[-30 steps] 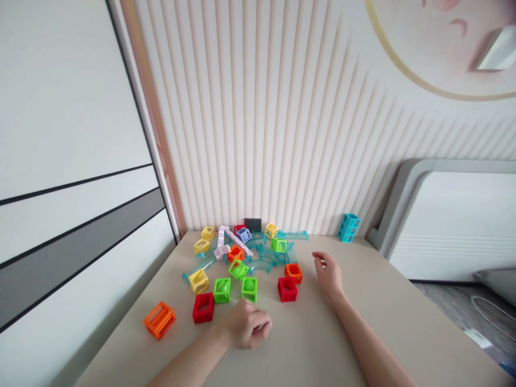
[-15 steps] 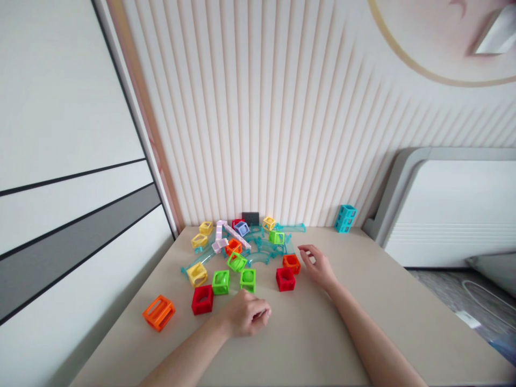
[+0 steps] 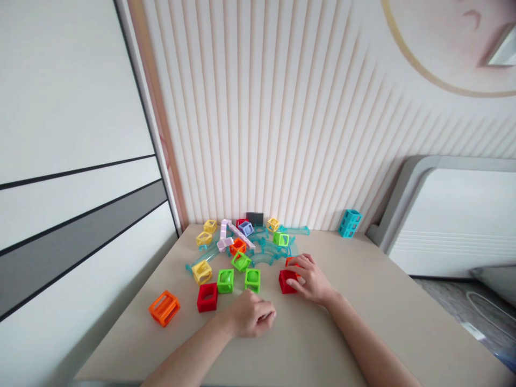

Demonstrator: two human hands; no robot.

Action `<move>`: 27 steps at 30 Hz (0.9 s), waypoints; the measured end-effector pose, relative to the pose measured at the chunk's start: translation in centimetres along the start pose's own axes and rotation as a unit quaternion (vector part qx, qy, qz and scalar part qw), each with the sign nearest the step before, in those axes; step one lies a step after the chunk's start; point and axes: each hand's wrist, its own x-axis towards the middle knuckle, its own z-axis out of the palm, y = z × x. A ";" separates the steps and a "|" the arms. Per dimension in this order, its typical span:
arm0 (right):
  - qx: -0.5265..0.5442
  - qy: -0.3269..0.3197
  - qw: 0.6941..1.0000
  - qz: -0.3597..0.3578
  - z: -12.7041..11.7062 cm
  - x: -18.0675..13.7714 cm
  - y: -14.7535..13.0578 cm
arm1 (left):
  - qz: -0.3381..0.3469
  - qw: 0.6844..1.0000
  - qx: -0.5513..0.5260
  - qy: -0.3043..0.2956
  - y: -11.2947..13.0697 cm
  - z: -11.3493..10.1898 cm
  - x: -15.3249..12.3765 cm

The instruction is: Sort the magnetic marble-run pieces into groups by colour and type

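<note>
Your right hand [image 3: 310, 279]: part-curled over red hollow block [image 3: 284, 284], apparently fitting its width, hold unclear | left hand [image 3: 252, 314]: curled closed, seemingly empty

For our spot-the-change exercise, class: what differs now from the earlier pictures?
The right hand has moved leftward and is now at a red block and the orange block behind it; whether it grips either is unclear. The left hand stays curled by a green block, and the turquoise stack stands as before.

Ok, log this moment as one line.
right hand: at red block, grip unclear | left hand: curled, near green block | teal tower: upright, near wall
</note>
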 end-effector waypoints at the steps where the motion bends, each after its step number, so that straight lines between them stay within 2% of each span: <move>1: -0.004 -0.009 1.000 -0.015 0.0 0.2 -0.4 | 0.003 1.000 0.004 0.003 -0.1 0.0 0.0; 6: -0.008 -0.052 0.998 -0.045 0.9 0.9 -1.7 | 0.008 1.000 0.022 0.011 -0.1 0.0 0.1; 12: -0.007 -0.040 0.999 -0.018 1.9 1.2 -2.2 | 0.007 1.000 0.016 0.010 0.0 0.0 0.2; 20: 0.016 -0.048 0.999 0.013 1.7 1.5 -2.7 | -0.004 1.000 0.012 0.014 0.3 -0.3 0.1; 27: 0.030 -0.044 0.999 0.006 1.8 1.4 -2.3 | -0.015 1.000 -0.006 0.018 0.8 -0.9 0.3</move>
